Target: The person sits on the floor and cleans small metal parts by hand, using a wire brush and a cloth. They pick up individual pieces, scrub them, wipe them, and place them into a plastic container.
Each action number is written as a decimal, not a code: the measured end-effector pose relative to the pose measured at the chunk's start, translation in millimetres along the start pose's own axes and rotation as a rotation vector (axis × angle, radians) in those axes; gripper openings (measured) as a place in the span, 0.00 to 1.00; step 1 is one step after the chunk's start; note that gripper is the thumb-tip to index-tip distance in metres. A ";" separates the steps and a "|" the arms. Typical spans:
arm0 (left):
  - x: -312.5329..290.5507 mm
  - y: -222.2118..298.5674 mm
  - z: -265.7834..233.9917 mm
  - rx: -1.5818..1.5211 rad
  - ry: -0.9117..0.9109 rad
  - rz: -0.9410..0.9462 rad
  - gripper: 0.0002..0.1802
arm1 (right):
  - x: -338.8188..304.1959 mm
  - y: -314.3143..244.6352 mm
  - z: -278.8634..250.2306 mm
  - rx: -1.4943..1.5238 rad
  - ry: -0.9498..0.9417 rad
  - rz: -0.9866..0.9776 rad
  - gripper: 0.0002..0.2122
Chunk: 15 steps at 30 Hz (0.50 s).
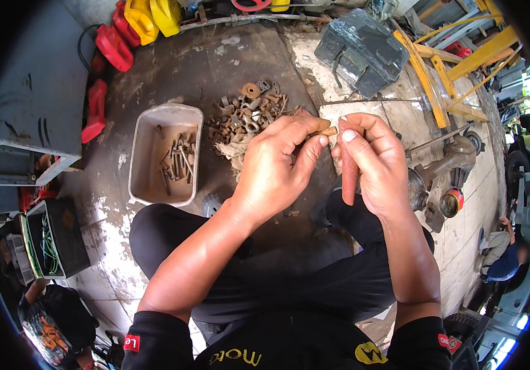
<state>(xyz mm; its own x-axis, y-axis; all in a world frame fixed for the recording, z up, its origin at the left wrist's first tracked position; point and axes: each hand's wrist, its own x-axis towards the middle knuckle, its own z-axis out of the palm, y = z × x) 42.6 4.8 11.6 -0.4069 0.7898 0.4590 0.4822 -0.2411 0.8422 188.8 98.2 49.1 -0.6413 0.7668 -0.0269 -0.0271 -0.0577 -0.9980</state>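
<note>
My left hand (280,154) pinches a small rusty bolt (328,131) between thumb and fingers, its end pointing right. Close beside it, my right hand (373,154) grips a reddish-brown strip of sandpaper (349,176) that hangs down below the thumb. The bolt's tip is almost at the strip; I cannot tell if they touch. Beyond my left hand, a heap of rusty nuts, bolts and washers (249,114) lies on a cloth (232,154). To its left stands a grey plastic tub (137,163), with several bolts (182,160) lying inside.
A black toolbox (363,52) sits at the far right, near a yellow frame (422,77). Metal axle parts (450,163) and a can (452,201) are at my right. Red and yellow jerrycans (114,48) line the far left. Two other people (55,324) are at the lower edges.
</note>
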 end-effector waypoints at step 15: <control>0.8 0.5 -3.7 0.046 -0.007 0.044 0.09 | 1.6 0.6 5.5 -0.108 0.045 -0.020 0.07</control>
<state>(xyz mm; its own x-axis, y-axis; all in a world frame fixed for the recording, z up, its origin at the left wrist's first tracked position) 39.7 3.2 13.4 -0.3794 0.7827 0.4934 0.5350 -0.2495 0.8072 183.5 95.9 48.7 -0.6063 0.7952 -0.0070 0.0450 0.0256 -0.9987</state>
